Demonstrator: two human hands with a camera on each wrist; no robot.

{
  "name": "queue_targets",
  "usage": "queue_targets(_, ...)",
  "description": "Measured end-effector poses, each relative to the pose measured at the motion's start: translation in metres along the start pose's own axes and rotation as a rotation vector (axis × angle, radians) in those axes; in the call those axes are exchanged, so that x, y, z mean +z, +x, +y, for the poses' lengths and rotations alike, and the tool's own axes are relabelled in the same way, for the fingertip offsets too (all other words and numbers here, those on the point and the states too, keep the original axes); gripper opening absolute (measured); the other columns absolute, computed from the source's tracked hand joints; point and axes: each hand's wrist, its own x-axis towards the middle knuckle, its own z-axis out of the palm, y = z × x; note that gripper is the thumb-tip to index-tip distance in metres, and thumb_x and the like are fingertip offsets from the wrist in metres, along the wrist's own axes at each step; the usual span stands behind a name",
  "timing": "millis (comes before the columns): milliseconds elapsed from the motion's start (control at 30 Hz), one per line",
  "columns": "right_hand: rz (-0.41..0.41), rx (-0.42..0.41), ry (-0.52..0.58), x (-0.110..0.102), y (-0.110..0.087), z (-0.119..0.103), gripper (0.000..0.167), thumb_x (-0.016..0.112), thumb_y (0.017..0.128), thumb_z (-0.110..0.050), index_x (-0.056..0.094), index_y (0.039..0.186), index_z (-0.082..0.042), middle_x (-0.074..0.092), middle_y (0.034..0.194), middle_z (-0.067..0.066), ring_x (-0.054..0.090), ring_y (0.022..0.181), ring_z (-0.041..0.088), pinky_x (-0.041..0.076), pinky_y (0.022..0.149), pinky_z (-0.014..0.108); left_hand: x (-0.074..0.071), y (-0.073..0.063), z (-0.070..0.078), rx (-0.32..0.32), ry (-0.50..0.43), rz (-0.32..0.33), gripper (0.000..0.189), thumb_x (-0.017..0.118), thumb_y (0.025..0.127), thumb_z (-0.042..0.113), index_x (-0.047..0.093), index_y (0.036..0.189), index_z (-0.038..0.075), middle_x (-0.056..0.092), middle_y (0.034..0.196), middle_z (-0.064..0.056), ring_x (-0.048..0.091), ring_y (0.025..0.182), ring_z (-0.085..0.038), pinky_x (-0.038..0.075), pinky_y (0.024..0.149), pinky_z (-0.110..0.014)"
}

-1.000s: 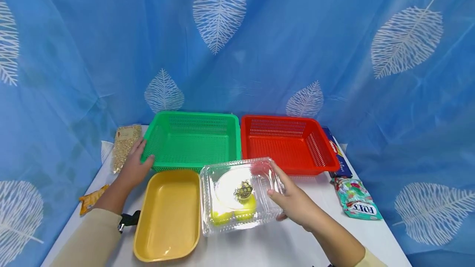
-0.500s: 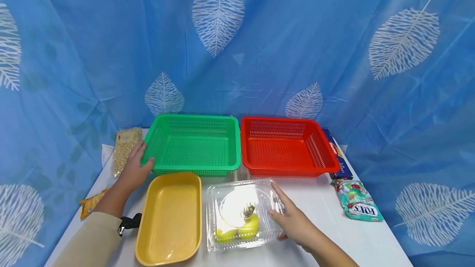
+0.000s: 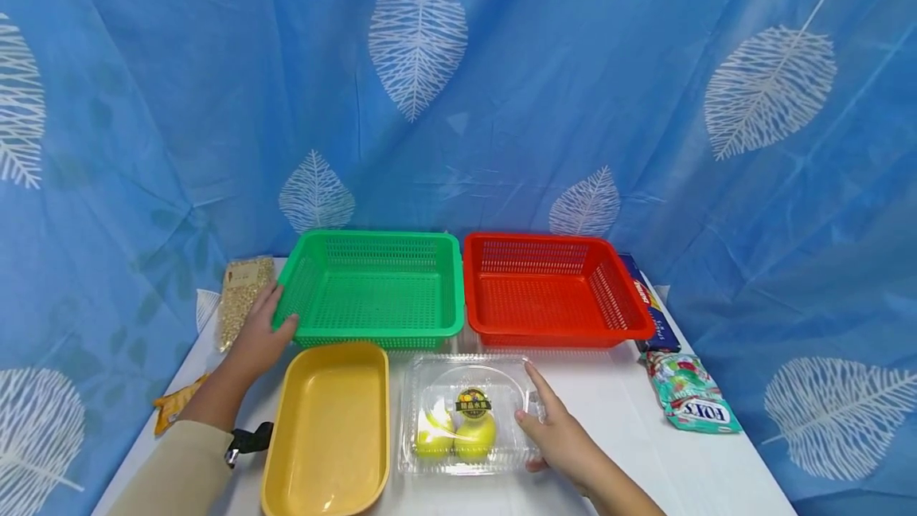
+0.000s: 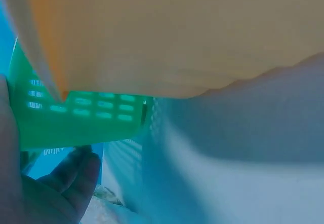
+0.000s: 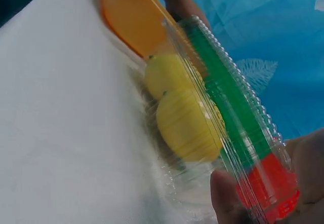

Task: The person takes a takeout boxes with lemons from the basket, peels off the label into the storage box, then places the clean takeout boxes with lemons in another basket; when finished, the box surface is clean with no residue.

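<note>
Here, a blue leaf-printed curtain backs a white table; the left hand, fingers straight, touches a rectangular green plastic basket, and the right hand grips a clear plastic box beside an oblong yellow tray, its label showing only in the head view.

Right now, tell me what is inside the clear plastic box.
Inside the clear plastic box, two yellow fruits can be seen. In the head view, the label covers whatever lies directly beneath it, and the right hand hides part of the right end.
</note>
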Motion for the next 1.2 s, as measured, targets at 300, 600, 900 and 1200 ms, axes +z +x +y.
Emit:
queue_targets(300,0.002,0.0,-0.04,0.003,-0.003,0.005,0.076,0.064,0.105,-0.03,0.021,0.162,-0.054,0.018,0.17,0.029,0.061,0.086,0.033,0.057,0.051,0.04,-0.016,-0.004,0.018,0.0,0.077,-0.077,0.081,0.049,0.11,0.037,0.008,0.164,-0.008,0.0,0.171,-0.033,0.007,0.153,-0.061,0.019,0.116,-0.08)
queue_targets(600,0.002,-0.017,-0.015,0.005,-0.001,0.009,0.074,0.061,0.106,-0.027,0.022,0.163,-0.052,0.016,0.171,0.028,0.046,0.051,0.019,0.052,0.046,0.031,-0.021,-0.031,0.106,0.136,0.235,0.007,0.053,0.054,0.108,0.025,0.047,0.15,-0.007,0.045,0.152,-0.033,0.042,0.14,-0.054,0.038,0.111,-0.071)
queue_targets(900,0.025,-0.024,-0.003,0.006,0.0,0.012,0.073,0.062,0.104,-0.028,0.025,0.162,-0.053,0.021,0.17,0.027,0.046,0.052,0.019,0.05,0.045,0.028,0.046,-0.058,0.187,0.369,0.164,-0.111,0.027,0.064,0.105,0.024,0.071,0.126,0.01,0.069,0.125,-0.004,0.066,0.12,-0.027,0.055,0.101,-0.05)
queue_targets(1200,0.037,-0.075,-0.019,0.006,0.002,0.016,0.073,0.061,0.104,-0.025,0.027,0.162,-0.049,0.022,0.17,0.024,0.048,0.051,0.018,0.05,0.042,0.03,0.12,-0.058,0.215,0.414,0.105,-0.338,0.026,0.065,0.103,0.031,0.074,0.122,0.016,0.071,0.118,0.005,0.066,0.112,-0.015,0.058,0.098,-0.041)
